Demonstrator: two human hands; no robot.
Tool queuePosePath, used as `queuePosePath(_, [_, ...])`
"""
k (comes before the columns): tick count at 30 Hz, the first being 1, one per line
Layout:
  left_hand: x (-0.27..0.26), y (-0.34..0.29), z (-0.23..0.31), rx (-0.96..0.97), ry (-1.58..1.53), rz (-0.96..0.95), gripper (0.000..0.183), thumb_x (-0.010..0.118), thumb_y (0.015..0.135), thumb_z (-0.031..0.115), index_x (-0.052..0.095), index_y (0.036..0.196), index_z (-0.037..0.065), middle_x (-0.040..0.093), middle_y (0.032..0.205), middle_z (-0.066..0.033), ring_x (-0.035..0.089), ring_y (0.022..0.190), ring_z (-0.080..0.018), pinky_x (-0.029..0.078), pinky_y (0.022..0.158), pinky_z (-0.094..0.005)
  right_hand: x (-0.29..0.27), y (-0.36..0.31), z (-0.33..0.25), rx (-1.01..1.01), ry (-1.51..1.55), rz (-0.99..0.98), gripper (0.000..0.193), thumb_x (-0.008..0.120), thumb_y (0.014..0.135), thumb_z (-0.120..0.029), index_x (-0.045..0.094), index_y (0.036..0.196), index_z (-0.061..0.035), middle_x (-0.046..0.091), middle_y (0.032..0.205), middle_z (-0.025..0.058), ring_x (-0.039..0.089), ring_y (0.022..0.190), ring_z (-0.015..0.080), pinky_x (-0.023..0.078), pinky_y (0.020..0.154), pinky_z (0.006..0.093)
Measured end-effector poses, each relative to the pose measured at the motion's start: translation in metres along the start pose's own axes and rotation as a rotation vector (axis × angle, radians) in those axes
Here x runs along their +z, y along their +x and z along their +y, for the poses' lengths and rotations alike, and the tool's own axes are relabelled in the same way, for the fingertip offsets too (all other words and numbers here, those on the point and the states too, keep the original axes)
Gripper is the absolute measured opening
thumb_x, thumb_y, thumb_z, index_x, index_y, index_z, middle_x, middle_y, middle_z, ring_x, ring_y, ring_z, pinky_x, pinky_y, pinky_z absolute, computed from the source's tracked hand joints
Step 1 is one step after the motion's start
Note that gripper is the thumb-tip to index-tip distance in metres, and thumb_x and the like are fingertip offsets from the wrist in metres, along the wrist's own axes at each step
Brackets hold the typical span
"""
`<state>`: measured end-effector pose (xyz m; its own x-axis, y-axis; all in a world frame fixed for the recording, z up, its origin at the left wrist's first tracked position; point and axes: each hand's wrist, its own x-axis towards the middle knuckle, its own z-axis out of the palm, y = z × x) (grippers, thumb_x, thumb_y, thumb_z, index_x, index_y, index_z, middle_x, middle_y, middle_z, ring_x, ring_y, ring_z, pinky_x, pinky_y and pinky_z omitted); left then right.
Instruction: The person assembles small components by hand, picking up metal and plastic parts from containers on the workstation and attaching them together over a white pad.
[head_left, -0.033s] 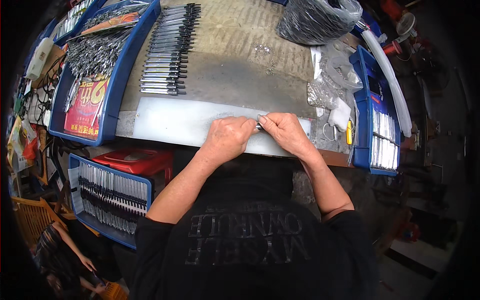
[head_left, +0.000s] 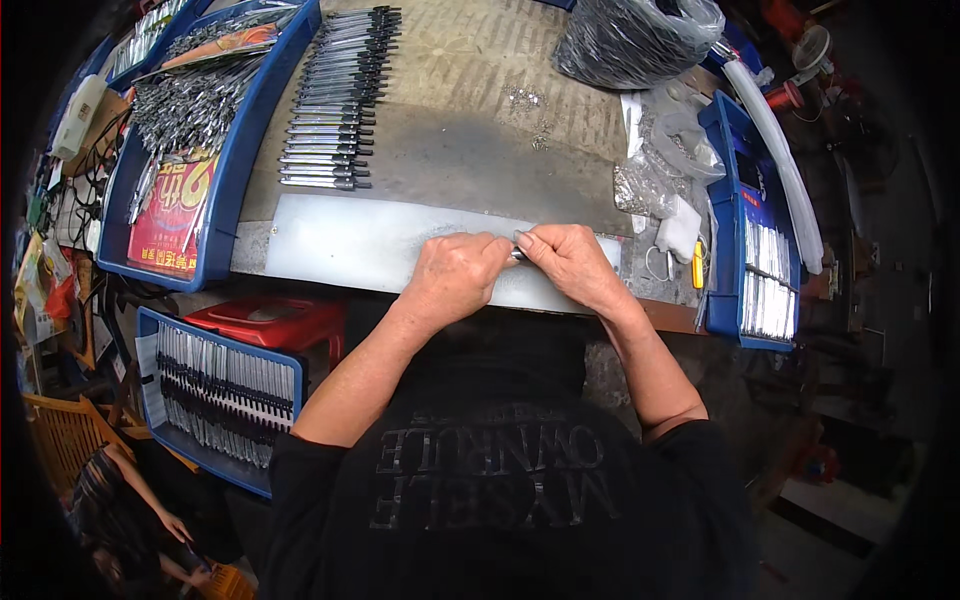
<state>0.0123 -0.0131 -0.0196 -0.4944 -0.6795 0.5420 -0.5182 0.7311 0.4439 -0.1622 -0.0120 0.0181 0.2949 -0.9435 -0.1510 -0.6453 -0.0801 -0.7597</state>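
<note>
My left hand [head_left: 455, 275] and my right hand [head_left: 572, 265] meet over a pale metal sheet [head_left: 340, 245] at the front edge of the workbench. Together their fingertips pinch a small metal piece [head_left: 517, 246], mostly hidden by the fingers. A row of slender dark-handled metal tools [head_left: 335, 100] lies side by side on the bench beyond the sheet, to the left of my hands.
A blue tray [head_left: 225, 190] of loose metal parts stands at the left, and another blue tray [head_left: 720, 200] with shiny pieces at the right. A lower blue tray [head_left: 150, 330] and a red stool [head_left: 270, 320] sit below the bench. A grey plastic bag [head_left: 635, 40], a white tube [head_left: 775, 140] and small clear bags [head_left: 650, 185] lie at the right.
</note>
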Motion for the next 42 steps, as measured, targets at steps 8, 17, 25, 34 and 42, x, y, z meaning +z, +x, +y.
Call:
queuePosePath(8, [-0.001, 0.0, 0.004, -0.04, 0.039, -0.037, 0.015, 0.06, 0.075, 0.014, 0.049, 0.068, 0.006, 0.051, 0.057, -0.0061, 0.056, 0.053, -0.0222, 0.044, 0.046, -0.033, 0.011, -0.002, -0.001, -0.22, -0.029, 0.189, 0.025, 0.054, 0.083, -0.02, 0.057, 0.072, 0.002, 0.055, 0.06, 0.0173, 0.055, 0.056, 0.0342, 0.043, 0.054, 0.0406])
queuePosePath(17, [0.002, -0.001, -0.001, -0.038, 0.026, 0.019, 0.012, 0.062, 0.073, 0.012, 0.053, 0.077, 0.004, 0.051, 0.057, -0.0059, 0.055, 0.05, -0.0217, 0.043, 0.044, -0.0329, -0.016, 0.008, -0.001, 0.142, 0.037, -0.005, 0.028, 0.052, 0.085, -0.024, 0.059, 0.079, 0.0022, 0.056, 0.062, 0.012, 0.055, 0.061, 0.0155, 0.043, 0.056, 0.0326])
queuePosePath(25, [0.002, 0.0, -0.001, -0.057, 0.04, -0.037, 0.014, 0.063, 0.072, 0.012, 0.052, 0.077, 0.004, 0.051, 0.057, -0.0062, 0.055, 0.05, -0.0226, 0.043, 0.044, -0.0336, -0.05, 0.06, 0.035, 0.107, -0.171, 0.379, 0.021, 0.058, 0.078, -0.017, 0.062, 0.086, 0.0015, 0.063, 0.08, 0.0185, 0.061, 0.077, 0.0305, 0.046, 0.067, 0.0359])
queuePosePath(34, [0.003, 0.001, -0.001, -0.066, 0.047, -0.05, 0.014, 0.063, 0.072, 0.012, 0.051, 0.076, 0.005, 0.051, 0.057, -0.0065, 0.055, 0.051, -0.0229, 0.044, 0.045, -0.0342, -0.053, 0.098, 0.035, 0.176, -0.341, 0.226, 0.018, 0.059, 0.073, -0.017, 0.063, 0.076, 0.0003, 0.06, 0.076, 0.022, 0.06, 0.075, 0.0358, 0.046, 0.068, 0.0407])
queuePosePath(42, [0.003, 0.002, 0.0, -0.069, 0.041, -0.041, 0.015, 0.063, 0.072, 0.012, 0.051, 0.076, 0.005, 0.05, 0.056, -0.0065, 0.055, 0.05, -0.0228, 0.044, 0.044, -0.034, -0.055, 0.113, 0.031, 0.167, -0.5, 0.135, 0.018, 0.05, 0.067, -0.006, 0.063, 0.077, 0.0027, 0.059, 0.078, 0.0251, 0.059, 0.079, 0.0386, 0.046, 0.071, 0.0422])
